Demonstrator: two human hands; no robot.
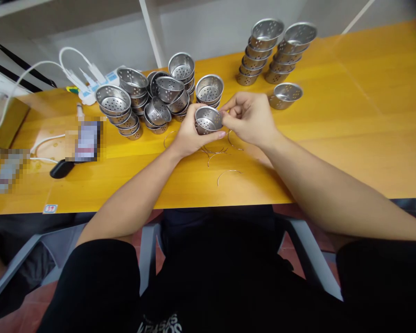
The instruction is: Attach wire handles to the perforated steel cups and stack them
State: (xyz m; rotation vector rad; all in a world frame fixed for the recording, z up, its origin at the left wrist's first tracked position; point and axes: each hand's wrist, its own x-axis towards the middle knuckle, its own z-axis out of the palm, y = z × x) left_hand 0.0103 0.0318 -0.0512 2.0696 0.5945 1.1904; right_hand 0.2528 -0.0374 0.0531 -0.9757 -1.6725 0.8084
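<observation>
My left hand (189,134) is wrapped round a small perforated metal cup (207,120), held tilted above the yellow table (333,138). My right hand (251,115) is closed in a pinch at the cup's right rim; what its fingertips grip is too small to make out. Several thin curved wire pieces (229,173) lie on the table just below both hands.
A heap of the same metal cups (152,95) sits behind my left hand. Two neat stacks (275,51) and a single cup (284,95) stand at the back right. White cables and a power strip (86,78) lie at the back left, a black object (60,169) near the left.
</observation>
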